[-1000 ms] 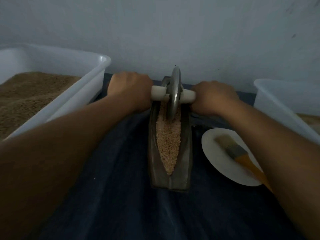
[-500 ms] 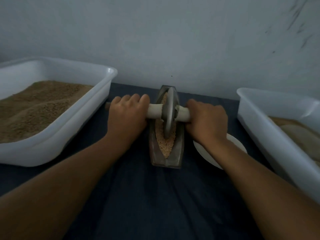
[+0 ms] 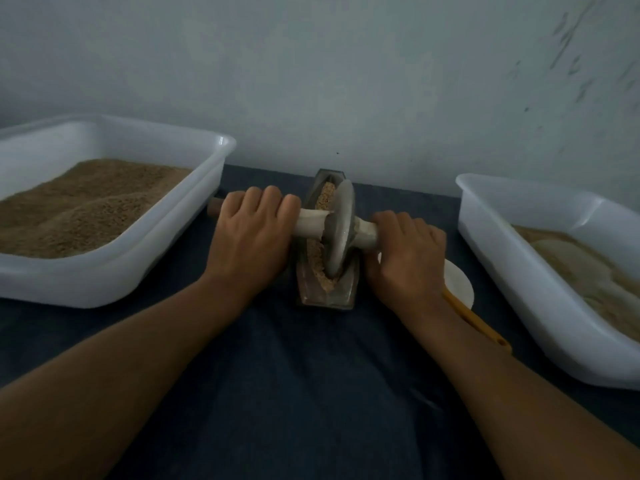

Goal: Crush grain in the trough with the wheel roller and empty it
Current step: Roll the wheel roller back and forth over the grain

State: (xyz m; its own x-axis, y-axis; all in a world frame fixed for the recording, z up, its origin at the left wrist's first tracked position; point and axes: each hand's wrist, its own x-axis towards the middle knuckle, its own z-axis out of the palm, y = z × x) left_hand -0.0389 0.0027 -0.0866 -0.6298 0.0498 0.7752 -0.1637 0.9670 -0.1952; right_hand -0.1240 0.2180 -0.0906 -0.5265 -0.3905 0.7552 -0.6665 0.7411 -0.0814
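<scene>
Two forearms reach in from the near edge over a dark cloth-covered surface [image 3: 311,393]. Both hands clenched round the axle of the wheel roller [image 3: 337,230]: left hand [image 3: 247,242] wraps the left handle, wooden end poking out past the knuckles; right hand [image 3: 405,261] wraps the right handle, closer to the camera. Axle runs slightly skewed, so the disc leans a bit, not dead upright. Disc sits between the hands, down in the trough [image 3: 325,289], rim biting into the grain [image 3: 317,258]. Trough lies lengthwise away from the viewer, centred between the hands, near end just past the wrists. Grain looks coarse, crushing not finished, emptying not started.

Handling guess: roller looks like stone or metal, heavy, stiff; hold at both handles, even pressure. Trough narrow, could rock or tip if the disc leans more. Grain loose, spills easily.

Under the right wrist a white plate [image 3: 459,282] with a yellow-handled brush [image 3: 476,320], head hidden. Left, a white tub [image 3: 104,285] of brown grain; right, another white tub [image 3: 519,271] with paler fill. Wall behind
</scene>
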